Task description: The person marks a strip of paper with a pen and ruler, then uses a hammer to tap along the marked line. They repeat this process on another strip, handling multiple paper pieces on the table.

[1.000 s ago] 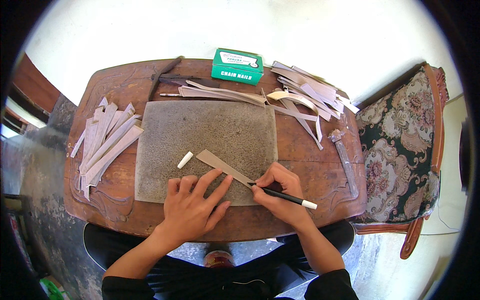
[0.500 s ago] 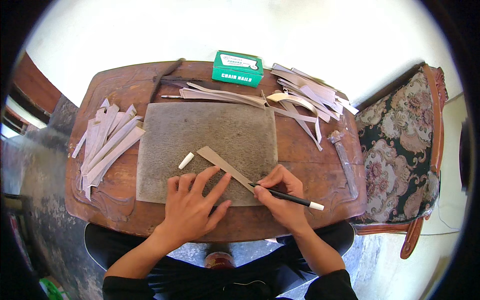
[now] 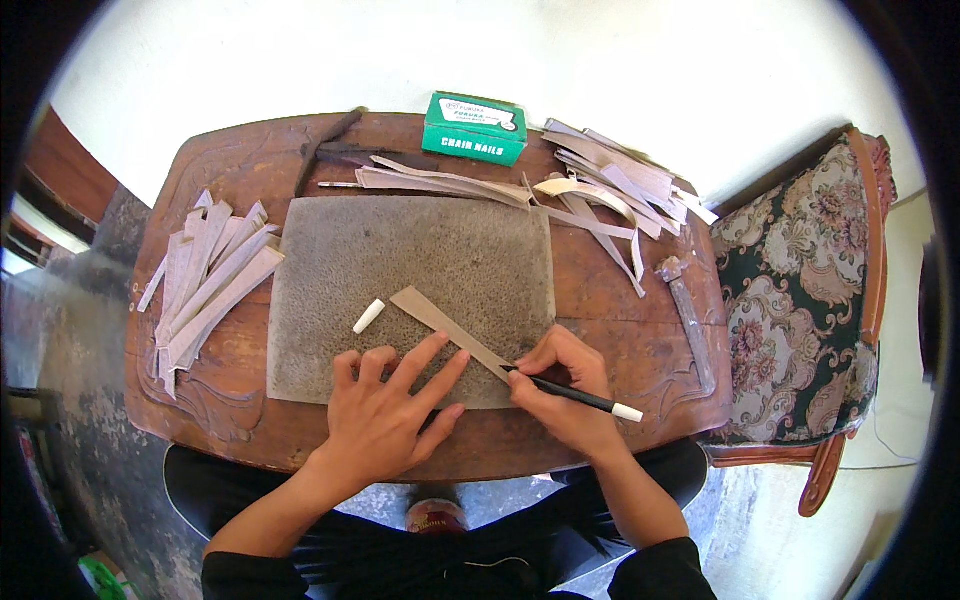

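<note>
Your splayed left hand (image 3: 387, 408) rests against a flat, tapering strip (image 3: 457, 333) (matte tan); your right hand (image 3: 565, 390) still pinches a slim pen (image 3: 582, 396).

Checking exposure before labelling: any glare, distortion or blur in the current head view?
Head view: the wall is nearly blown out to white; head view: a black fisheye rim cuts the corners, and the table edge looks bowed; head view: the left hand, right hand and black marker show no obvious motion blur.

Black sleeves (image 3: 255, 578), bare forearms (image 3: 275, 510), black trousers (image 3: 390, 552)
</note>
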Motion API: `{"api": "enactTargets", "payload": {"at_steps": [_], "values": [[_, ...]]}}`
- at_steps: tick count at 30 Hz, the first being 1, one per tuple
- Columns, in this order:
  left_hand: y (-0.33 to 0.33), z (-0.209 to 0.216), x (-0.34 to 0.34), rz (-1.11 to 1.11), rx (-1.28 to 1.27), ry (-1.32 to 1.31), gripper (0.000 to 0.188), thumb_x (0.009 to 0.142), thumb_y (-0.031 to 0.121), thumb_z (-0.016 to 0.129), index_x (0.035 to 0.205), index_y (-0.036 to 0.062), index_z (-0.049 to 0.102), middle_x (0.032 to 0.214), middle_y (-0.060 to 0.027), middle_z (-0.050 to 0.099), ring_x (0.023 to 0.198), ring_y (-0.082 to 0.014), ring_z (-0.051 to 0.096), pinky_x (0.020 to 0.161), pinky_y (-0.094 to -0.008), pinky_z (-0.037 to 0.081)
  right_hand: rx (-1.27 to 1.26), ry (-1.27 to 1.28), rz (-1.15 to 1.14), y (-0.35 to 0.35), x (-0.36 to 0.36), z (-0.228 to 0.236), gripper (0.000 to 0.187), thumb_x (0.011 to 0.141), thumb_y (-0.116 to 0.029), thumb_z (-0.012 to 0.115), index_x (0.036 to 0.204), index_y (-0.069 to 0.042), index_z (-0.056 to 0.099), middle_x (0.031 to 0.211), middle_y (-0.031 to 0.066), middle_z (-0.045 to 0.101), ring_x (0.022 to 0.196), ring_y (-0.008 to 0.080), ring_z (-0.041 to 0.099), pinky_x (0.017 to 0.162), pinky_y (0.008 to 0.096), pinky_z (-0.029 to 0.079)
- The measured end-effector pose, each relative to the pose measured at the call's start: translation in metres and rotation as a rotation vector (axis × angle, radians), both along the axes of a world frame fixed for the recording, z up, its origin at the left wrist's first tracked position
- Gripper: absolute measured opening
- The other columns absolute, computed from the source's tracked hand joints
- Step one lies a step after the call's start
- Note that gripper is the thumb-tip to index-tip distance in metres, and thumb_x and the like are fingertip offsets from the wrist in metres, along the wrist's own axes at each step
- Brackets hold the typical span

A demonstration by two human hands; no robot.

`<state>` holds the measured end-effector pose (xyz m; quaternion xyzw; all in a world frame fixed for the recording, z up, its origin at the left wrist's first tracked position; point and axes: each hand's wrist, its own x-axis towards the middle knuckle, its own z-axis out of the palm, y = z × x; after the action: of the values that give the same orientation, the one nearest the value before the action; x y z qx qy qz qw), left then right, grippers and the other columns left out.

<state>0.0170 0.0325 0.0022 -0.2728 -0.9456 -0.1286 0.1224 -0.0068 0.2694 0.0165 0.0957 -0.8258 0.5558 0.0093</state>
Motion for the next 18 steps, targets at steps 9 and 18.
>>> {"api": "enactTargets", "payload": {"at_steps": [9,18], "values": [[0.0002,0.0005,-0.0003,-0.002,-0.002,0.003,0.052,0.090,0.043,0.069,0.139,0.0251,0.066,0.146,0.0029,0.055,0.105,-0.0251,0.044,0.092,-0.0432,0.033,0.054,0.034,0.045,0.0055,-0.0029,-0.0011,0.014,0.077,-0.001,0.077,0.081,0.001,0.063,0.079,0.0066,0.060,0.071,0.0129,0.062,0.063,0.0261,0.050],[-0.0002,-0.0003,-0.0002,0.001,-0.015,0.020,0.053,0.089,0.043,0.070,0.139,0.0254,0.065,0.146,0.0032,0.055,0.105,-0.0246,0.044,0.092,-0.0431,0.033,0.017,0.005,0.046,0.0029,-0.0025,0.0007,0.015,0.079,0.000,0.077,0.080,0.002,0.062,0.080,0.0061,0.059,0.071,0.0111,0.062,0.062,0.0252,0.049]]}}
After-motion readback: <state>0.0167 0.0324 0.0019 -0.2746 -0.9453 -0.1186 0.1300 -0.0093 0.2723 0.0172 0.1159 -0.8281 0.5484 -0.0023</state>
